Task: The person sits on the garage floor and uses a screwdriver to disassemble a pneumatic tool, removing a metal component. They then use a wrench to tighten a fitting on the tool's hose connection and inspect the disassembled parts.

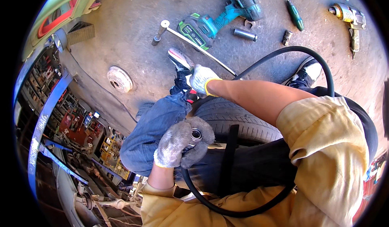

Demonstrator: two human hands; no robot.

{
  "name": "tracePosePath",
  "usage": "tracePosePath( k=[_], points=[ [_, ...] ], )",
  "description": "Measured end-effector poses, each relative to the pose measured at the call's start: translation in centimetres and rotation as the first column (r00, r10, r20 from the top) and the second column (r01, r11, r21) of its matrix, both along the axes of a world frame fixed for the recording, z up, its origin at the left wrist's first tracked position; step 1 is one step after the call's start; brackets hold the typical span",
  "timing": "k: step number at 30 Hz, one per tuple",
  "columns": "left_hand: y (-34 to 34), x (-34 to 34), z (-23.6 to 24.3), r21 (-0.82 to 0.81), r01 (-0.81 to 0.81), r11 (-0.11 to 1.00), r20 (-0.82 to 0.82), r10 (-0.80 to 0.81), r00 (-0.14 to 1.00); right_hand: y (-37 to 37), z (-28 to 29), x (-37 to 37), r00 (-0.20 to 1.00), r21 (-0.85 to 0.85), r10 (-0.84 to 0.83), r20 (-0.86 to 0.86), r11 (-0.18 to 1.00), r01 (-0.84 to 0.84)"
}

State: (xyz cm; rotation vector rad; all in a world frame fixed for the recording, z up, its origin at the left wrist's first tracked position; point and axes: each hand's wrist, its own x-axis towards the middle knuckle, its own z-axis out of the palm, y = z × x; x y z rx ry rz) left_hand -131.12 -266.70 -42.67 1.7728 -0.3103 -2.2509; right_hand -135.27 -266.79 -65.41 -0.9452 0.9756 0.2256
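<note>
My left hand (172,145), in a grey, worn knit glove, is closed around a small round metal piece (196,134) with a dark centre, held over my lap. Its kind is unclear. Farther out, my right hand (202,79), in a white glove with a yellow cuff, is closed beside my left shoe (180,60); whatever it holds is hidden. A worn tire (239,118) lies between my legs. A thick black hose (243,214) loops across my lap from below the left glove, and a black hose length (302,49) arches beyond my right forearm.
On the concrete floor lie a teal impact wrench (227,18), a long-handled bar (198,48), a socket (245,34), a green-handled screwdriver (295,15) and an air tool (350,18). A round metal drum (120,79) sits left. Blue posts (45,121) stand at the left edge.
</note>
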Motion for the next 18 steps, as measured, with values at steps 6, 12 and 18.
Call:
tracePosePath(
  k=[6, 12, 18],
  points=[
    [-0.8, -0.5, 0.5, -0.072, -0.119, 0.990, -0.214, 0.101, 0.972, -4.3, 1.2, -3.4, 0.895, -0.344, 0.445, -0.012, 0.839, -0.422],
    [-3.7, -2.9, 2.7, -0.133, -0.417, 0.899, -0.145, 0.399, 0.906, -13.9, 8.6, -9.3, 0.953, -0.581, 0.303, -0.004, 0.775, -0.249],
    [-5.3, -2.8, 5.4, -0.388, -0.372, 0.843, -0.188, 0.323, 0.928, -13.2, 22.9, -18.6, 0.953, -0.594, -0.147, 0.266, 0.754, 0.282]
  ],
)
